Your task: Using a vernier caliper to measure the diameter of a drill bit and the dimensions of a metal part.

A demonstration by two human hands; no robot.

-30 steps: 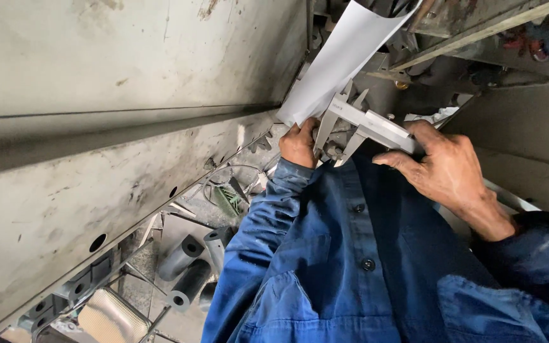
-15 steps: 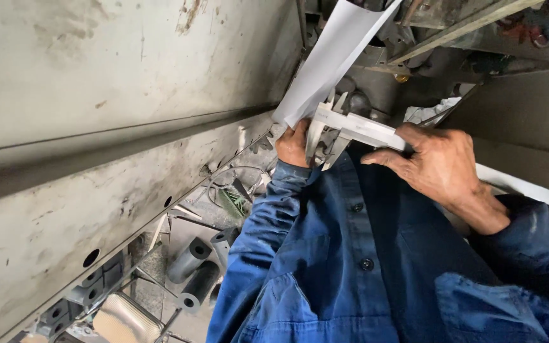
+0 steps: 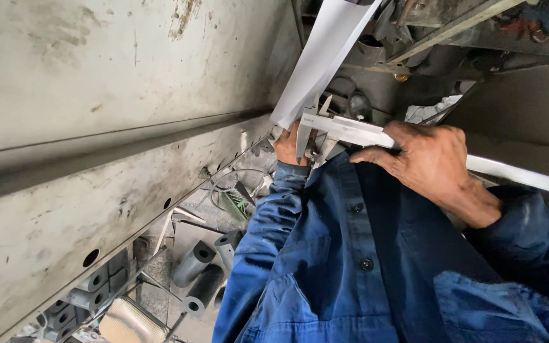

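A scuffed grey metal wall (image 3: 96, 127) fills the left half of the frame, dull, stained and streaked, with a row of round punched holes along its lower band. At the lower left, short grey metal tubes (image 3: 201, 273) lie in a heap, smooth-sided and hollow. Near the upper centre, a long white strip (image 3: 322, 57) runs down from the top edge, flat and thin with a matte face. Its lower end meets the left hand (image 3: 287, 146), which is closed around something small at the caliper's jaws; what it pinches is hidden. The vernier caliper (image 3: 351, 132) is bright steel, its pointed jaws down and its slim beam running to the right edge. The right hand (image 3: 430, 162) is clenched over the beam, thumb by the slide. A blue buttoned work shirt (image 3: 351, 267) fills the lower centre.

Judging from this, the jaws could sit crooked on the piece if either wrist tilts, giving a false reading. The loose strip could also slip or bend, since only its end is held.
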